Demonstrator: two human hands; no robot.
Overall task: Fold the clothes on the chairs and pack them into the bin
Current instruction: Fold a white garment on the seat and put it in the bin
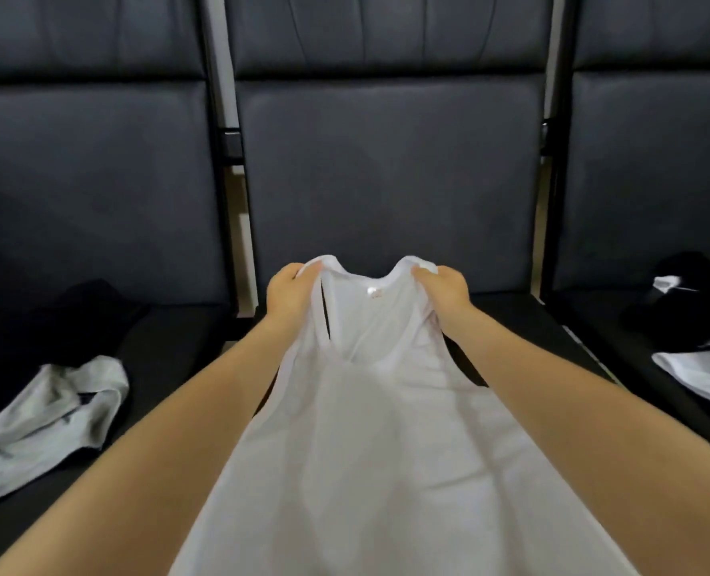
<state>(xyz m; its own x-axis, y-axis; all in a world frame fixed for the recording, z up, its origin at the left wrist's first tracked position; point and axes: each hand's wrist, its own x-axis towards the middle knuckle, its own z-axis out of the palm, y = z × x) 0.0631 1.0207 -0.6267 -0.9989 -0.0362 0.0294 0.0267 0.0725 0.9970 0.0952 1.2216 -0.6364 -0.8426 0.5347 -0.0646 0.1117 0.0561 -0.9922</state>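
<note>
A white sleeveless top (378, 442) is stretched out over the middle dark chair seat (507, 313), its hem running off the bottom of the view. My left hand (289, 295) grips its left shoulder strap, and my right hand (442, 291) grips the right strap. Both straps are held up near the foot of the chair's backrest. No bin is in view.
A grey garment (46, 413) lies crumpled on the left chair with a black garment (83, 309) behind it. On the right chair sit a black garment (685, 309) and a white one (706, 376). Dark padded backrests (386, 180) stand behind, split by metal frame posts.
</note>
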